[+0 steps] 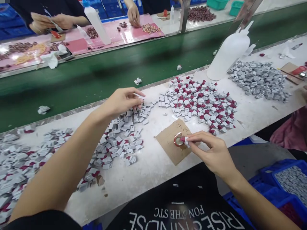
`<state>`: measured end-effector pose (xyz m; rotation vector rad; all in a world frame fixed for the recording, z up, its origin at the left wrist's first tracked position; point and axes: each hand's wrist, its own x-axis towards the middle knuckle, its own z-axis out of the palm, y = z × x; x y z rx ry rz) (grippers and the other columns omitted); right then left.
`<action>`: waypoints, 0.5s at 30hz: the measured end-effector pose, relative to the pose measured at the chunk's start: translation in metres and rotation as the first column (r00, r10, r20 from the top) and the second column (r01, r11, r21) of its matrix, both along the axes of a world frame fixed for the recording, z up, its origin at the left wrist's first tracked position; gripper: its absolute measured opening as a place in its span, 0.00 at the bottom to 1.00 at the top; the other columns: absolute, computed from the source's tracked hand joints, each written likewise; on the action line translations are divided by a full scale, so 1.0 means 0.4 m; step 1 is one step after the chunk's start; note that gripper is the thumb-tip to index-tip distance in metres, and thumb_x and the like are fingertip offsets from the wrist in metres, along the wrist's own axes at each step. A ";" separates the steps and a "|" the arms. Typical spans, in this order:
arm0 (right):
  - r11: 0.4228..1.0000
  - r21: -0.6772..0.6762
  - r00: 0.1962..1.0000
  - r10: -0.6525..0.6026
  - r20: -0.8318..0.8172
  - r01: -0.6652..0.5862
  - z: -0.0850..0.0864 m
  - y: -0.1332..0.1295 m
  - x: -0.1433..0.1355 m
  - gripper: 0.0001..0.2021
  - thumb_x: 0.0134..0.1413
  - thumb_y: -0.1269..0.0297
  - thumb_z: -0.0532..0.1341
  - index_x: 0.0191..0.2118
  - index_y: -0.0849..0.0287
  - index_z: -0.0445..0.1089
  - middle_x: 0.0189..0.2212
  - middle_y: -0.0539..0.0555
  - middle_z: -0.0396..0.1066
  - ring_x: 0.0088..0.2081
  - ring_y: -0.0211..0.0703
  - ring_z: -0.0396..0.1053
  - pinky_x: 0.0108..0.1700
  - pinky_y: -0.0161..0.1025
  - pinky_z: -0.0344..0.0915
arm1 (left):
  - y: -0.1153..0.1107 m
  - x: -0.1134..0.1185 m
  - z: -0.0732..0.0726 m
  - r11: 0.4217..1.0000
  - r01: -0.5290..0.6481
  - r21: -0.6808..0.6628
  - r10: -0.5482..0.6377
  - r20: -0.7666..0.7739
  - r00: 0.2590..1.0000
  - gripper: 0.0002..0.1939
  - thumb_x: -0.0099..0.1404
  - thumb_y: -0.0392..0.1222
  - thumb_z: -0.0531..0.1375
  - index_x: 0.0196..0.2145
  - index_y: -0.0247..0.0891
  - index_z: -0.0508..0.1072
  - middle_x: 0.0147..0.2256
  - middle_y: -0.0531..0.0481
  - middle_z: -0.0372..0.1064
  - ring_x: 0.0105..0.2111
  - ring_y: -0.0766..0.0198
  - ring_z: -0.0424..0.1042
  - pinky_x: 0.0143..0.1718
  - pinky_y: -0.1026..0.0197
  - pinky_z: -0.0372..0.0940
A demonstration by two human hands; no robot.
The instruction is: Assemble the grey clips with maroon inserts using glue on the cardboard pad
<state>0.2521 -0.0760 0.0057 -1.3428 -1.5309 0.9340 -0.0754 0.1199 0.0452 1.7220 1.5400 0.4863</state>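
Observation:
My right hand pinches a small grey plastic piece with a dark red part between thumb and forefinger. The red end is at a small round red-rimmed cap, which seems to hold a clear wet liquid; whether they touch is hard to tell. Under the cap lies a square of brown cardboard with wet spots. Off to the left, my left hand is over the edge of a pile of grey pieces. Its thumb and forefinger are closed together around something too small to make out.
A heap of grey and dark red pieces lies beyond the cardboard. A white squeeze bottle stands near a grey heap. The green belt runs behind my table. Co-workers' hands are across it. Blue crates sit low right.

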 end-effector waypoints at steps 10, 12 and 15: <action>0.998 0.044 0.999 0.031 0.043 -0.033 -0.004 -0.015 0.003 0.10 0.69 0.73 0.70 0.44 0.49 0.86 0.44 0.53 0.89 0.47 0.52 0.88 0.51 0.49 0.87 | -0.265 0.125 -0.042 0.957 0.139 -0.256 -0.074 0.247 0.966 0.11 0.73 0.49 0.68 0.47 0.45 0.87 0.31 0.47 0.83 0.28 0.57 0.80 0.29 0.58 0.74; 0.999 0.043 0.999 0.030 0.044 -0.031 -0.003 -0.014 0.003 0.10 0.69 0.74 0.70 0.44 0.49 0.86 0.44 0.53 0.89 0.47 0.51 0.88 0.52 0.49 0.87 | -0.287 0.143 -0.062 0.961 0.155 -0.228 -0.093 0.260 0.961 0.08 0.74 0.47 0.67 0.45 0.43 0.86 0.32 0.47 0.84 0.31 0.57 0.82 0.35 0.56 0.77; 0.999 0.045 0.999 0.015 0.040 -0.016 0.000 -0.014 0.003 0.10 0.69 0.73 0.70 0.44 0.50 0.86 0.44 0.53 0.89 0.47 0.51 0.88 0.51 0.48 0.86 | -0.306 0.159 -0.083 0.981 0.165 -0.103 -0.146 0.177 0.973 0.09 0.75 0.43 0.66 0.49 0.42 0.84 0.35 0.48 0.84 0.35 0.56 0.83 0.40 0.55 0.77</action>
